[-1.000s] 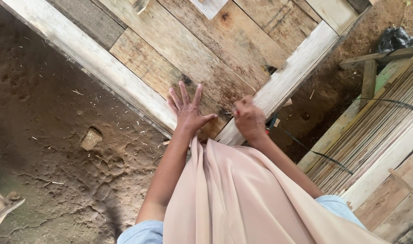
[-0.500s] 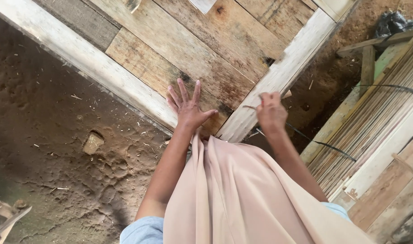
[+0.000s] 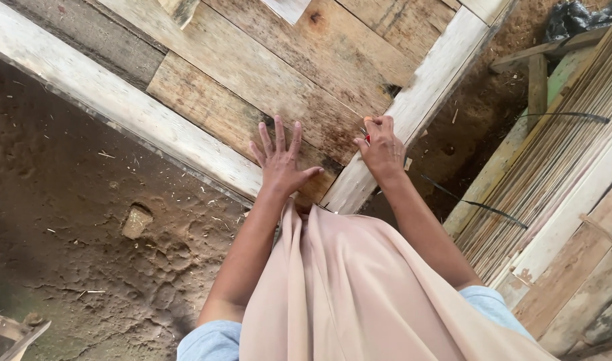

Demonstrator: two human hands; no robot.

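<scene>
The left hand [image 3: 280, 166] lies flat, fingers spread, palm pressed on the weathered wooden panel [image 3: 266, 73] near its pale corner rail [image 3: 413, 107], grasping nothing. The right hand [image 3: 381, 148], arm extended, is clenched around a small red-tipped object [image 3: 367, 138] right at that rail's inner edge.

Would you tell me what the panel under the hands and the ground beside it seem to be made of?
The panel looks like rough, unpainted wood: grain, knots and dark stains show on its planks, and its pale frame rail looks weathered. The ground appears to be bare packed earth, cracked and strewn with wood chips. The left hand lies flat on a plank.
</scene>
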